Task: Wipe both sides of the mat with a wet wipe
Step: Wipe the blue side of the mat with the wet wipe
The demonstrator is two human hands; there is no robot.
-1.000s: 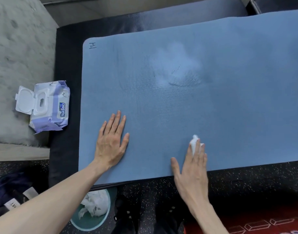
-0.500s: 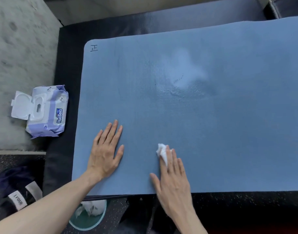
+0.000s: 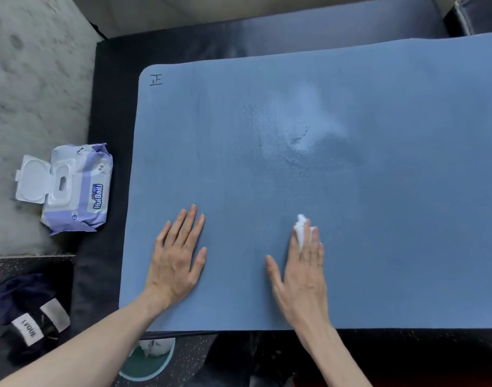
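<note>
We're looking straight down on the mat (image 3: 337, 177), a big slate-blue sheet lying flat across a dark padded surface (image 3: 110, 191), its rounded far-left corner carrying a small handwritten mark (image 3: 156, 79). Near the middle there's a pale, glossy wet patch (image 3: 303, 129) with a few dark specks in it, and the texture around it looks faintly pebbled and damp. Our left hand (image 3: 177, 263) lies palm down on the mat's near-left part, fingers straight and slightly spread, gripping nothing. Our right hand (image 3: 302, 272) is flat too, fingers straight and pressing the crumpled white wet wipe (image 3: 302, 227) onto the mat; the wipe pokes out past the fingertips and between two fingers. Off to the left, on a pale fuzzy rug (image 3: 29, 93), sits the purple-and-white wipes pack (image 3: 80, 188) with its lid flipped open. Below the mat's near edge we glimpse a teal bin (image 3: 147, 364) with white wipes in it, and a dark garment (image 3: 29, 317) with white labels at lower left.
</note>
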